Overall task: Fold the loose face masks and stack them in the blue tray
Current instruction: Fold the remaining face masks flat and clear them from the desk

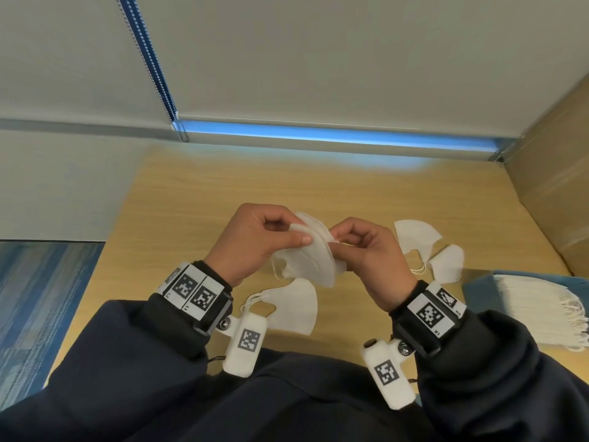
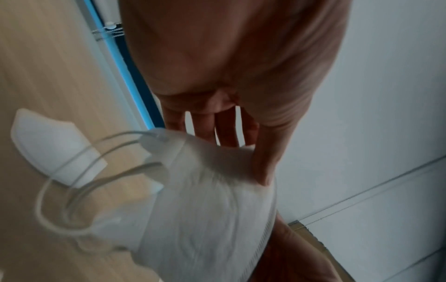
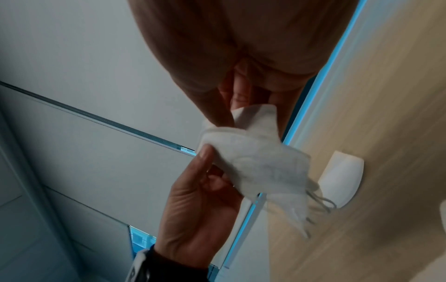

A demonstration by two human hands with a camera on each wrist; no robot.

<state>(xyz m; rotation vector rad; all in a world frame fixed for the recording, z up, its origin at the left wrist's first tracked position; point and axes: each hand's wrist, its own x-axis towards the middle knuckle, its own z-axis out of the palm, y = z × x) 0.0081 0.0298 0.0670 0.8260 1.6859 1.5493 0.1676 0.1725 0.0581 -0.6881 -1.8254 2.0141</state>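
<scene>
Both hands hold one white face mask (image 1: 314, 255) above the wooden table (image 1: 197, 199). My left hand (image 1: 255, 237) pinches its left edge between thumb and fingers. My right hand (image 1: 366, 247) pinches its right side. The left wrist view has the mask (image 2: 205, 209) under the thumb, ear loops dangling to the left. The right wrist view shows the mask (image 3: 255, 158) crumpled between both hands. Loose masks lie on the table: one near my left wrist (image 1: 296, 307), two to the right (image 1: 417, 236) (image 1: 447, 261). The blue tray (image 1: 478, 282) at right holds a stack of folded masks (image 1: 541, 304).
A cardboard box (image 1: 554, 193) stands at the table's right rear. A window blind with a bead chain (image 1: 149, 59) hangs behind the table. Blue carpet (image 1: 41, 301) lies beyond the table's left edge. Dark sleeves and wrist cameras fill the near foreground.
</scene>
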